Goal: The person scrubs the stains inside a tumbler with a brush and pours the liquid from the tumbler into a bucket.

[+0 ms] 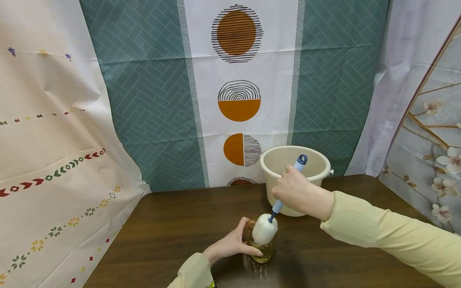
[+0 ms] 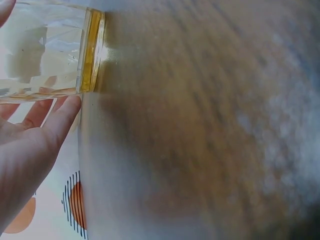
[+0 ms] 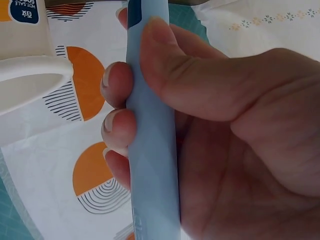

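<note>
left hand (image 1: 233, 241) gripping glass (image 1: 265, 253) — sponge (image 1: 264, 230) inside, right hand (image 1: 301, 191) gripping brush (image 1: 277, 206), bucket (image 1: 282, 159) behind

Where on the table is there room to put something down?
The table is bare between the left cloth and left grip, and right of the bucket, behind the right sleeve. It's crowded around the glass, where the right grip holds the brush, near the bucket.
</note>
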